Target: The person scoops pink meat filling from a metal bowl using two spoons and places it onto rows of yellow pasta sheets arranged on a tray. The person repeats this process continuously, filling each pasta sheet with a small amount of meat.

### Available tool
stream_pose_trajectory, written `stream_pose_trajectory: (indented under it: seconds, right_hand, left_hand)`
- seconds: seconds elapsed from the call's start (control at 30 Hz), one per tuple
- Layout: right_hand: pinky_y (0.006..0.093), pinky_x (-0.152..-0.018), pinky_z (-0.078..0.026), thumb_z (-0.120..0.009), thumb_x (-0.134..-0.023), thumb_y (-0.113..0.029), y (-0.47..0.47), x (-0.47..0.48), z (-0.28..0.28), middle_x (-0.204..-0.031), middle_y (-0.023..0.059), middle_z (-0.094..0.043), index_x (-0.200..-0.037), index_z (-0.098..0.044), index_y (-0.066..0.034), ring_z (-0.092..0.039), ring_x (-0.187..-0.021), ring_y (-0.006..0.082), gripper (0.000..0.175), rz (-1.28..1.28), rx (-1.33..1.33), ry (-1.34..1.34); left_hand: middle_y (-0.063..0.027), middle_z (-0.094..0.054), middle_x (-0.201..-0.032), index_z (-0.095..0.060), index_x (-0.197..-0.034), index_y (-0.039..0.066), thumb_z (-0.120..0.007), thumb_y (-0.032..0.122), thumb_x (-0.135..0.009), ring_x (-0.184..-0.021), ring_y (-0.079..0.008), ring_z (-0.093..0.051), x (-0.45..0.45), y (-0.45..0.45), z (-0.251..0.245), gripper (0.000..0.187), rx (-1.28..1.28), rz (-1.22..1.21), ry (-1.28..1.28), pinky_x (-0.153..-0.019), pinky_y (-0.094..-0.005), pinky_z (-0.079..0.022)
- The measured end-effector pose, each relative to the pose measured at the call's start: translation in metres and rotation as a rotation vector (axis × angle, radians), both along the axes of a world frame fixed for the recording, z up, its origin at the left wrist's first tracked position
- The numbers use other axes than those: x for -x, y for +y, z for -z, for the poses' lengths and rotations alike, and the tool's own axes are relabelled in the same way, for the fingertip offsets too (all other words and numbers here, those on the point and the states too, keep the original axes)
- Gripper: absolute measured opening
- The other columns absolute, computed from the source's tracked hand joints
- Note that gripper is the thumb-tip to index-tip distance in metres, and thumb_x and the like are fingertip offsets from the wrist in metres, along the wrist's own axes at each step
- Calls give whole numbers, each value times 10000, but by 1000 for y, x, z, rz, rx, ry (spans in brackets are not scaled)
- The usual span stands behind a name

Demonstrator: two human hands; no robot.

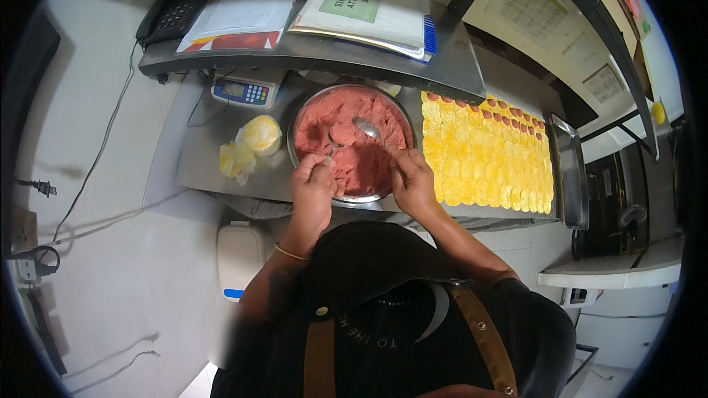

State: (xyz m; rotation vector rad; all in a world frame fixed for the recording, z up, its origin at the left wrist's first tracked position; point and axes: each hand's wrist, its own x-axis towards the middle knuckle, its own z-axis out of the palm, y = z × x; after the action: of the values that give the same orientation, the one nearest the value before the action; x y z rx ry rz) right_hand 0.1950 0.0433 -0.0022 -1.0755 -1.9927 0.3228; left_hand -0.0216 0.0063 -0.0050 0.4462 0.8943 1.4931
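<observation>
A round metal bowl point(291, 150) full of pink ground meat mixture point(365, 177) stands on the steel table in front of me. My left hand point(317, 177) grips the handle of one metal spoon point(333, 146), whose bowl carries a lump of the mixture. In my right hand point(410, 176) is a second metal spoon point(366, 127), its bowl tilted over the meat close to the first. To the right lie overlapping rows of round yellow dough wrappers point(484, 160). Small meat portions point(522, 127) sit on wrappers in the far rows.
Left of the bowl are a stack of yellow wrappers point(263, 135) and crumpled wrapping point(238, 163). A digital scale point(243, 91) stands behind them. A raised metal shelf point(221, 59) overhangs the back, bearing a telephone point(174, 14) and folders point(359, 8). A metal tray point(572, 177) is at the right.
</observation>
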Motion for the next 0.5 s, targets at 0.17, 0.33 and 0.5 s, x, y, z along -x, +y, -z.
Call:
stream_pose_trajectory:
  seconds: [0.17, 0.33, 0.5]
  right_hand:
    - [440, -847, -577, -661, -863, 116, -8, 12, -3, -1039, 175, -658, -1458, -679, -87, -691, -930, 373, 629, -79, 71, -10]
    - [417, -840, -579, -655, -863, 123, -10, -1, 5, -1053, 173, -665, -1458, -690, -98, -695, -928, 358, 636, -85, 78, -11]
    - [368, -828, -586, -640, -894, 147, -8, -26, 11, -1047, 163, -684, -1402, -724, -84, -709, -925, 321, 564, -30, 68, -19]
  left_hand:
    - [39, -449, -680, -635, -1054, 57, -615, 112, -1089, -531, -57, -390, -17, 5, -5, 69, -7, -4, 155, -497, -289, -429]
    - [48, -428, -681, -634, -1039, 61, -623, 132, -1081, -532, -59, -371, -5, 8, -11, 83, -19, 14, 16, -509, -286, -407]
    - [40, -463, -702, -638, -1061, 50, -627, 126, -1062, -537, -53, -388, 18, 8, -4, 77, -2, 68, 6, -517, -286, -405]
